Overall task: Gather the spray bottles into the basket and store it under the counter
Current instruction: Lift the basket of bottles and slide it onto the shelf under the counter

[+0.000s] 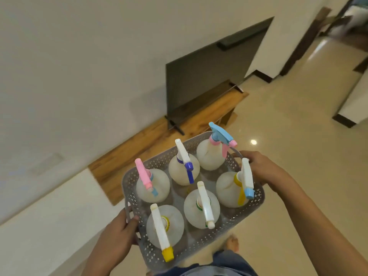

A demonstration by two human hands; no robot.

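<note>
A grey perforated plastic basket (pixel 256 198) is carried in the air in front of me. Several translucent white spray bottles stand upright inside it, among them one with a blue and pink head (pixel 219 136), one with a pink head (pixel 144 175), one with a yellow nozzle (pixel 167 253) and one with a dark blue nozzle (pixel 188 166). My left hand (pixel 117 230) grips the handle at the basket's left end. My right hand (pixel 262 168) grips the handle at the right end.
A dark flat television (pixel 209 76) stands on a low wooden bench (pixel 151 144) against the white wall (pixel 79 56). Glossy beige floor tiles (pixel 288 120) stretch to the right toward a dark-framed doorway (pixel 306 36). My bare foot (pixel 232 244) shows below the basket.
</note>
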